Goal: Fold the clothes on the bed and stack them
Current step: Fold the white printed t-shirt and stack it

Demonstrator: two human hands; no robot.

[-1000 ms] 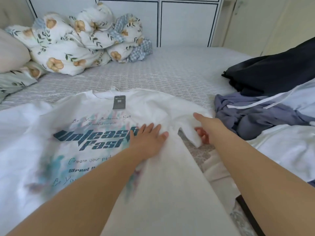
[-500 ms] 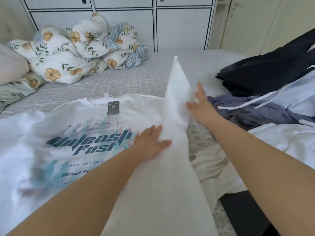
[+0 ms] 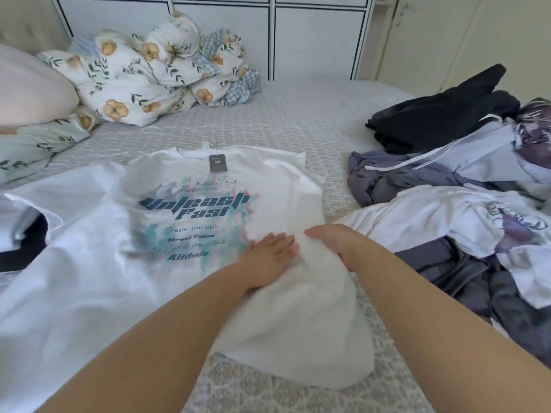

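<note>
White tee (image 3: 190, 204) is mid-fold: left hand (image 3: 269, 248) flat pinning the crease, right hand (image 3: 334, 241) gripping the turned-in side, which I judge needs smoothing next.

Bare forearms, no sleeves; left hand (image 3: 268, 257), right hand (image 3: 334, 242) ungloved.
</note>
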